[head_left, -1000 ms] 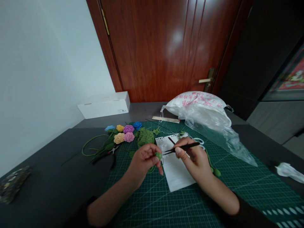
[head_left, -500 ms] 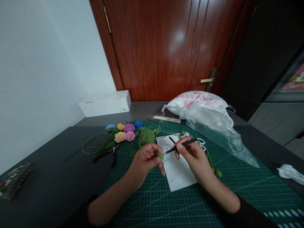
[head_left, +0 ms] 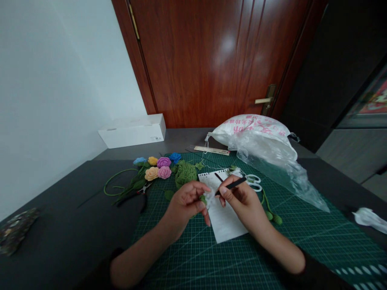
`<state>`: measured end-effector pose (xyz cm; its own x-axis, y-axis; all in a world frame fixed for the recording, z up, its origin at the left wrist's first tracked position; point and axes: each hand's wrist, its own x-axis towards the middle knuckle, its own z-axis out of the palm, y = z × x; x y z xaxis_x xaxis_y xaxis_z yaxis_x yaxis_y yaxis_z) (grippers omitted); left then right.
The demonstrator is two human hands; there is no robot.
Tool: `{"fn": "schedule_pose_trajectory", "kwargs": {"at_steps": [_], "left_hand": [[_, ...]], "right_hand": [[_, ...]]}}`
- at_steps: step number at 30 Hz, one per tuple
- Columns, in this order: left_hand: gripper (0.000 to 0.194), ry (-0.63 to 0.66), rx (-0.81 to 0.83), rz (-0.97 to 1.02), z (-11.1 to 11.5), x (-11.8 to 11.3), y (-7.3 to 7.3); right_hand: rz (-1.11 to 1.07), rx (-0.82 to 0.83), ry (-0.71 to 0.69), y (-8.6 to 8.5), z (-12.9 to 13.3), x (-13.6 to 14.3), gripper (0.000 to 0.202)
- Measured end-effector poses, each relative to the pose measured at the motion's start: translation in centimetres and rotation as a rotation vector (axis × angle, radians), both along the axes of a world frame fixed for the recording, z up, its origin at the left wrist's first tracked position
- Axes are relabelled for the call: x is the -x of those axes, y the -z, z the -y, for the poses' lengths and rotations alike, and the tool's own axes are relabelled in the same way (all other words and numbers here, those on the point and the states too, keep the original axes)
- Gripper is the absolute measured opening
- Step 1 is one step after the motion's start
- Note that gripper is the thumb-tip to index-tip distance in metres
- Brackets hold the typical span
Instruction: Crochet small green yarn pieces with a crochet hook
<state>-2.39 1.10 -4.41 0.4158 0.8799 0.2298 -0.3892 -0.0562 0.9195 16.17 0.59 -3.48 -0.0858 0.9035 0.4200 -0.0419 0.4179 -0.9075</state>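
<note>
My left hand [head_left: 188, 201] pinches a small green crocheted piece [head_left: 202, 199] between thumb and fingers. A tuft of white stuffing [head_left: 209, 197] sits at the piece's right side. My right hand [head_left: 242, 201] is closed around slim black tweezers [head_left: 234, 183], held like a pen, their tip beside the white tuft. Under both hands lies a lined sheet of notepaper [head_left: 226, 221] with a torn top edge. A thin dark stick [head_left: 218, 177] shows on the paper, partly behind my right fingers. White-handled scissors [head_left: 254, 180] rest just beyond that hand.
A green yarn ball [head_left: 186, 174] and crocheted flowers [head_left: 157, 167] lie behind my left hand, near black-handled pliers [head_left: 142, 195]. Green stems [head_left: 272, 217] are at right. A plastic bag of white filling [head_left: 256, 133], a ruler-like strip [head_left: 211, 150] and a white box [head_left: 133, 131] stand farther back.
More white stuffing now shows at the green piece. The tweezers' tip has drawn slightly right, away from my left fingers. My left hand has hardly moved.
</note>
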Motion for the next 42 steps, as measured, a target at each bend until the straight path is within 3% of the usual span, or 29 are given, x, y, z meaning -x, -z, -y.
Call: {"fn": "schedule_pose_trajectory", "kwargs": {"at_steps": [9,16,30,37,42], "left_hand": [[0.014,0.024,0.024,-0.012,-0.1,0.1,-0.1],[0.016,-0.004,0.02,-0.004,-0.5,0.5,-0.1],[0.018,0.018,-0.001,-0.016,0.0,0.3,-0.5],[0.017,0.038,-0.006,-0.039,0.3,0.2,-0.2],[0.014,0.063,-0.005,-0.108,0.1,0.4,-0.7]], "right_hand": [[0.035,-0.068,0.015,0.4,0.0,0.4,0.025],[0.043,-0.149,0.159,-1.3,0.4,-1.0,0.02],[-0.007,-0.055,0.017,0.2,0.2,0.0,0.023],[0.058,-0.149,-0.02,0.4,0.4,0.5,0.019],[0.009,-0.099,-0.035,0.7,0.1,0.7,0.022]]}}
